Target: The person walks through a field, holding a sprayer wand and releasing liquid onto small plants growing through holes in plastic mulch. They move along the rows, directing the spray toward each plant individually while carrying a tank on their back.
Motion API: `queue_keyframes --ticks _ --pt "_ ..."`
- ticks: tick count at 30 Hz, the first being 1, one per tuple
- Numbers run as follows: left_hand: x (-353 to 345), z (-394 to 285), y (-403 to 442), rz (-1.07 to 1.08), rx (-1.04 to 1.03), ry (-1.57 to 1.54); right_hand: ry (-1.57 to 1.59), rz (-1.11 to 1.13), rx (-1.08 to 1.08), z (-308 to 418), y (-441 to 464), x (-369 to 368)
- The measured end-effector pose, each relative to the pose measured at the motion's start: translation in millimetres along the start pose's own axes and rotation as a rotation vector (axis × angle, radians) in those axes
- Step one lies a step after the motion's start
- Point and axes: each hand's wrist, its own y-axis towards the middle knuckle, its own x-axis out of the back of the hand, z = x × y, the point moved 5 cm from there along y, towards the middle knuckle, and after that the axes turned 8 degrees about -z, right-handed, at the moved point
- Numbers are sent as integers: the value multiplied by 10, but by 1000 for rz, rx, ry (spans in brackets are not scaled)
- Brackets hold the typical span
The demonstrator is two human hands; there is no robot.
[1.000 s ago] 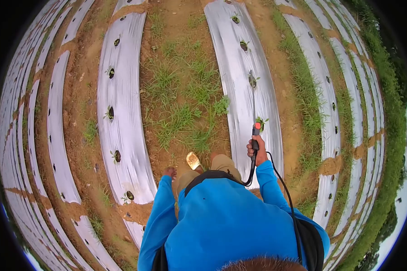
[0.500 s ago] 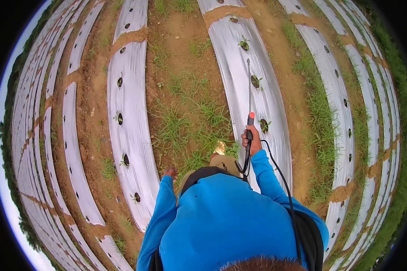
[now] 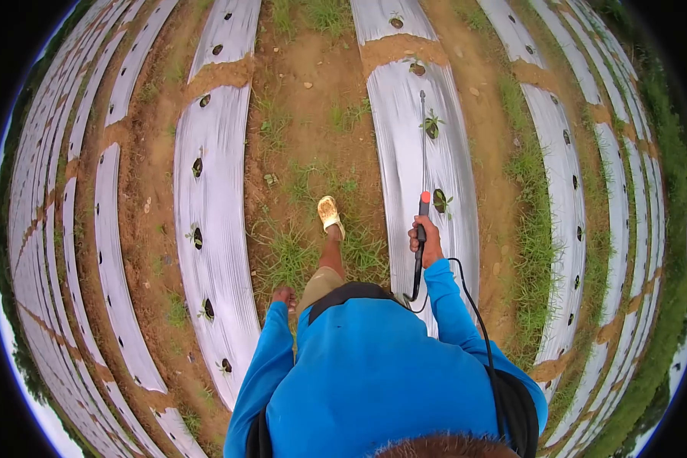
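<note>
My right hand (image 3: 427, 238) is wrapped round the black handle of a spray wand (image 3: 424, 168). Past an orange-red collar, its thin metal lance points forward over the silver plastic mulch (image 3: 404, 145), with the tip near a small seedling (image 3: 432, 124). Another seedling (image 3: 441, 201) grows in a planting hole just right of the collar. From the handle a black hose (image 3: 473, 301) loops back along my right sleeve. My left hand (image 3: 284, 296) hangs low beside my hip, its fingers curled and nothing visible in them.
A grassy soil path (image 3: 298, 130) runs between the mulched beds, and my left foot in a yellowish clog (image 3: 329, 214) stands on it. To the left lies another bed (image 3: 214, 175) with seedlings in holes. Weeds (image 3: 538, 206) line the path at right. Dark straps cross my shoulders.
I have moved forward along the path, so the plants slide back toward me. My left foot has swung out ahead. The wand stays in my right hand, its tip now by a farther seedling.
</note>
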Motion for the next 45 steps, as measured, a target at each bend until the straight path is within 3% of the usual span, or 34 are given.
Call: queue_keyframes --ticks 3,5,10,13,15,18,22,26,27,29,33,36,41,45 --pt "-218 -457 454 26 2 119 4 7 -7 344 435 -380" --pt "-362 -971 805 21 -114 220 -7 -8 18 692 781 -724" --pt "-519 -2784 1053 88 -202 251 13 -32 49 1587 1266 -1563" --pt "-514 -4419 823 124 -201 -125 40 -65 31 2001 1585 -2081" --pt "-499 -5305 881 176 -393 -230 44 -95 32 2174 1833 -2374" --pt "-467 -6314 744 112 -321 -244 79 -90 8 2499 2220 -2784" --pt "-528 -7125 905 44 -326 -208 77 -40 -17 3024 3053 -3290" --pt "-533 -7003 1800 42 -57 -187 75 -34 -26 3565 4238 -3945" --pt "-559 -6935 1844 49 -184 -180 51 -71 -33 3727 4497 -4127" --pt "-571 -7081 1466 -78 -29 -1 80 -66 -32 4045 4894 -4457" --pt "-666 -7916 970 -100 -5 92 166 -32 -12 4779 5472 -5200" --pt "-747 -8791 1069 -107 -233 -122 180 -26 11 5362 5745 -5606" --pt "-934 -10293 1337 -48 -140 15 179 18 7 6006 6385 -6117" --pt "-1159 -11274 1788 17 -111 -102 133 8 32 6432 6966 -6620"
